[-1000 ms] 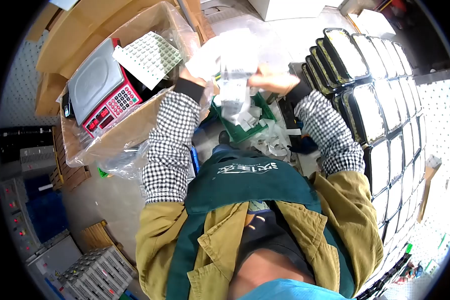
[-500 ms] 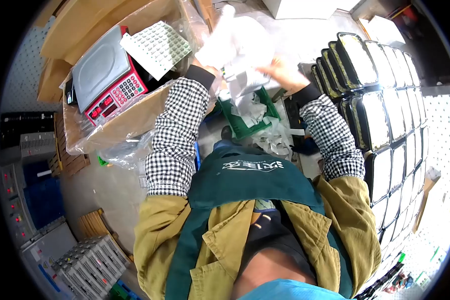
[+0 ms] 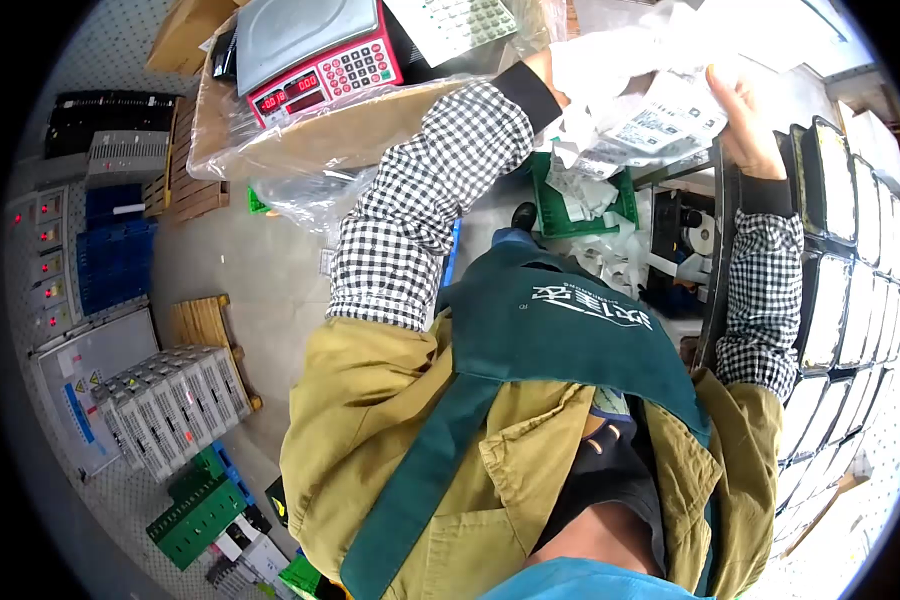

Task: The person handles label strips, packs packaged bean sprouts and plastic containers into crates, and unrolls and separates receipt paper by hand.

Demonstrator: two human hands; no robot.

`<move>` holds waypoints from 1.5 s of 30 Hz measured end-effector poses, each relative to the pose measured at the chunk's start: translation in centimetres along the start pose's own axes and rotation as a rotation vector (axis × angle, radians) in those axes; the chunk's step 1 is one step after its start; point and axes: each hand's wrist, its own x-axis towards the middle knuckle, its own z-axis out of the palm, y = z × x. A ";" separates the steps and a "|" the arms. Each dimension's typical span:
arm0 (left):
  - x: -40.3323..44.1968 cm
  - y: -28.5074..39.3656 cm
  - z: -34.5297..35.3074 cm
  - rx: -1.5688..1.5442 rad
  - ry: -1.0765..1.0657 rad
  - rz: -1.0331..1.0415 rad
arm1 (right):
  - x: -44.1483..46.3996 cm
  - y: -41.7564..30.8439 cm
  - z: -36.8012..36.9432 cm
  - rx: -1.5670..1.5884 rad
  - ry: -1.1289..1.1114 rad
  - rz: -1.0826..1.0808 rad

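At the top centre right my right hand (image 3: 748, 122) grips the right edge of a bundle of printed white labels (image 3: 660, 122), its thumb against the sheets. My left hand (image 3: 547, 78) is at the left side of the same white material; its fingers are mostly hidden behind the cuff and glare. Below the labels sits a green basket (image 3: 625, 200) holding crumpled label strips (image 3: 582, 195). More loose strips (image 3: 615, 258) lie just below the basket.
A red scale (image 3: 345, 75) stands in a plastic-lined cardboard box (image 3: 210, 130) at upper left, with a sheet of small stickers (image 3: 460, 25). Stacked black trays (image 3: 838, 190) line the right side. A wooden pallet (image 3: 205, 325) and grey stacked units (image 3: 175, 405) are at lower left.
The view has turned, so the scale, basket and trays appear further right. The labels are now spread between my hands, with their print more visible, and my right hand has its thumb upright.
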 end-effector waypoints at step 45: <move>-0.5 1.0 5.9 0.504 -0.302 -0.303 | -8.4 6.8 -1.4 -0.079 0.051 0.120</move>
